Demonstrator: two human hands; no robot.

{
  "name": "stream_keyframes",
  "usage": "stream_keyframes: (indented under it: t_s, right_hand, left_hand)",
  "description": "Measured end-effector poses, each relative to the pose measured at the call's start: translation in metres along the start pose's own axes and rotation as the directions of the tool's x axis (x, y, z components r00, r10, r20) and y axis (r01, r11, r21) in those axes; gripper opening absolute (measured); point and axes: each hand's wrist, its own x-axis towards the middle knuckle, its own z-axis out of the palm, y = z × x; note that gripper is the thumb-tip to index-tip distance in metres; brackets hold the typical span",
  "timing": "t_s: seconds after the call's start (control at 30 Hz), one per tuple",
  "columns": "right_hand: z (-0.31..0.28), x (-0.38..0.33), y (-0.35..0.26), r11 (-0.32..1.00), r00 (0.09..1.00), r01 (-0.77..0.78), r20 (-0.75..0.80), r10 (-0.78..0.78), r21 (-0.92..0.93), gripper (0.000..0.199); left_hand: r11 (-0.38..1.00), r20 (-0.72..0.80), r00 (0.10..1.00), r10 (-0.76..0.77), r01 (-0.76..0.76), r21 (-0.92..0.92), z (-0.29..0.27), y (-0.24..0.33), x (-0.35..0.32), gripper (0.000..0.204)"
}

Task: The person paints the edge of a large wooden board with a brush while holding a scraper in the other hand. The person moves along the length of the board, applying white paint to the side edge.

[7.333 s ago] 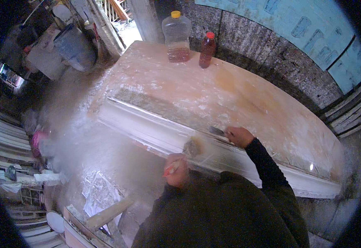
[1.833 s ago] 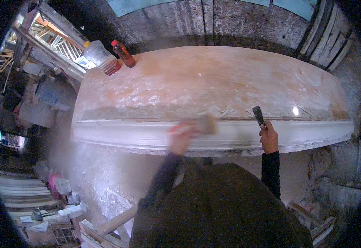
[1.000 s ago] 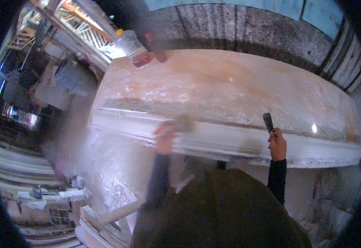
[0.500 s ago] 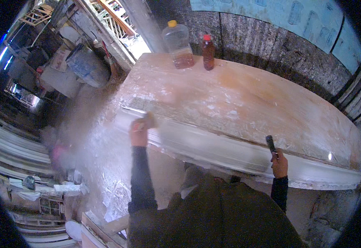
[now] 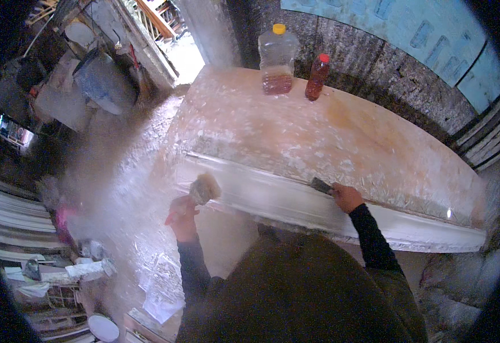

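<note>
A long white plaster moulding (image 5: 273,192) lies along the near edge of a wide, powder-dusted tabletop (image 5: 296,134). My left hand (image 5: 182,218) is at the moulding's left part, fingers closed round a pale, bushy-headed brush (image 5: 205,189) whose head is against or just over the white face; a thin blur of dust hangs there. Farther right, my right hand (image 5: 348,198) grips a dark, flat-ended tool (image 5: 321,185), its kind unclear, lying along the moulding's far edge.
On the table's far side stand a clear jug with a yellow cap (image 5: 278,63) and a red-capped bottle (image 5: 317,77) of reddish liquid. A blue barrel (image 5: 104,81) is at far left, long white strips (image 5: 18,220) lie stacked at left, and white dust covers the floor (image 5: 141,223).
My right hand has moved left along the moulding with the dark tool, now turned to point left. My left hand has come nearer to me with the brush. The view has shifted slightly.
</note>
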Motion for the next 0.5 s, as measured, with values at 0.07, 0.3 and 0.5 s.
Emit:
stream_keyframes:
  t_s: [0.07,0.3,0.5]
  right_hand:
    - [0.005,0.014,-0.038,0.999,0.999,0.037,-0.003,-0.037,0.02,0.023]
    - [0.019,0.059,-0.127,0.96,0.959,0.278,-0.07,-0.275,0.033,0.022]
    - [-0.022,0.002,-0.031,0.989,0.991,0.115,0.077,-0.108,-0.089,0.02]
  left_hand:
    - [0.998,-0.02,0.998,-0.053,0.053,0.026,0.004,0.0,-0.011,0.019]
    - [0.986,-0.015,0.987,-0.161,0.16,-0.054,0.028,0.007,-0.026,0.015]
    - [0.985,-0.025,0.984,-0.174,0.174,-0.004,0.018,0.01,-0.027,0.016]
